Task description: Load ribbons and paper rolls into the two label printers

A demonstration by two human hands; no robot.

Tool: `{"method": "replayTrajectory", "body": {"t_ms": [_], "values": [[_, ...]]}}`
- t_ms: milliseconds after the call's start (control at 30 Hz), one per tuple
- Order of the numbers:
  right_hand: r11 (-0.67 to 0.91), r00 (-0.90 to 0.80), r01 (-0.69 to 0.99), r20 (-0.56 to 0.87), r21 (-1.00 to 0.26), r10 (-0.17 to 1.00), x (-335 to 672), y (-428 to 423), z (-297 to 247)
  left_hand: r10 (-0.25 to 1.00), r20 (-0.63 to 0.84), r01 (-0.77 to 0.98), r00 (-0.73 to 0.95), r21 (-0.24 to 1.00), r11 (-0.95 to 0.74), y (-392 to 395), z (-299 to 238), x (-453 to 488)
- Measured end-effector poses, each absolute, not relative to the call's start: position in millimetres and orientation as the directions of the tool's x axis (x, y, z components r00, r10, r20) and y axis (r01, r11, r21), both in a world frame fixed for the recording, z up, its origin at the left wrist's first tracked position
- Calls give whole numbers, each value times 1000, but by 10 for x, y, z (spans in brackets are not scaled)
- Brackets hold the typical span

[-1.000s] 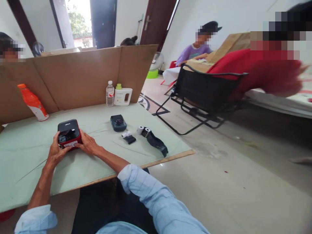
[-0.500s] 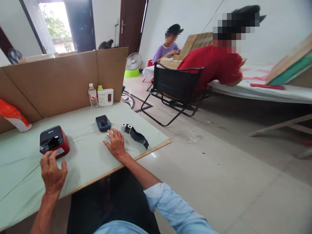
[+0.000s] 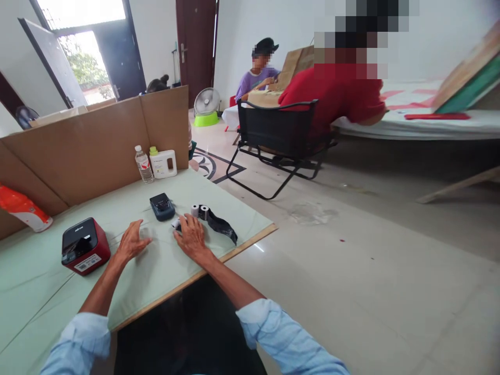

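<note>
My right hand (image 3: 191,237) rests low over the table, its thumb and fingers around a small white roll (image 3: 176,224), partly hidden. To its left, my left hand (image 3: 133,240) is held above the table with thumb and fingers apart, holding nothing. Just beyond the hands lies a small dark blue-black device (image 3: 162,207), which looks like a portable label printer. Right of it stand two small rolls (image 3: 199,211), with a black ribbon strip (image 3: 222,225) trailing toward the table edge. A larger red and black box-shaped machine (image 3: 86,246) sits left of my left hand.
A cardboard panel (image 3: 105,148) borders the far side of the pale green table (image 3: 156,281). Before it stand a water bottle (image 3: 144,165) and a white jug (image 3: 163,163); an orange-white bottle (image 3: 25,208) leans left. Another person sits in a black folding chair (image 3: 277,125) at right.
My left hand has moved right, from in front of the red machine toward the table's middle. My right hand has lowered onto the white roll. The view has shifted slightly.
</note>
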State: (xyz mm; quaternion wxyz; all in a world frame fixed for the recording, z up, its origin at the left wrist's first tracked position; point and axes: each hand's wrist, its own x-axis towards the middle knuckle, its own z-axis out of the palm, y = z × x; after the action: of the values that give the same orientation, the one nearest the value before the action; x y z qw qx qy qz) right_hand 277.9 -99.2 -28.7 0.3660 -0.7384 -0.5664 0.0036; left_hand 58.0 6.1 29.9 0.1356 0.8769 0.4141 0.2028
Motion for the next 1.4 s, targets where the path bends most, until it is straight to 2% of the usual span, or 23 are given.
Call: {"method": "replayTrajectory", "body": {"t_ms": [100,167,367,433,700,867,1067,1233,1400], "values": [[46,317,803,491,-594,812,2803,-856,-241,812,151,663,564,504,-554,357,275,847],[82,316,762,480,-642,819,2845,-705,-154,824,141,643,549,558,-525,503,253,1009],[-57,268,665,167,-744,949,3040,-297,112,843,139,615,520,623,-482,603,291,1377],[-51,228,656,133,-753,965,3078,-252,128,836,134,612,532,623,-488,544,336,1459],[36,229,633,231,-773,945,2966,-304,104,847,163,620,507,614,-489,336,400,1433],[165,165,611,328,-774,930,2680,-511,69,846,225,625,482,589,-513,106,467,1027],[226,112,550,340,-804,934,2227,-853,-211,860,214,673,464,546,-499,-297,356,446],[263,124,571,398,-778,909,2046,-955,-454,876,201,661,439,588,-466,-405,159,231],[318,112,587,463,-744,879,2063,-988,-584,889,201,585,411,690,-427,-384,23,96]]}}
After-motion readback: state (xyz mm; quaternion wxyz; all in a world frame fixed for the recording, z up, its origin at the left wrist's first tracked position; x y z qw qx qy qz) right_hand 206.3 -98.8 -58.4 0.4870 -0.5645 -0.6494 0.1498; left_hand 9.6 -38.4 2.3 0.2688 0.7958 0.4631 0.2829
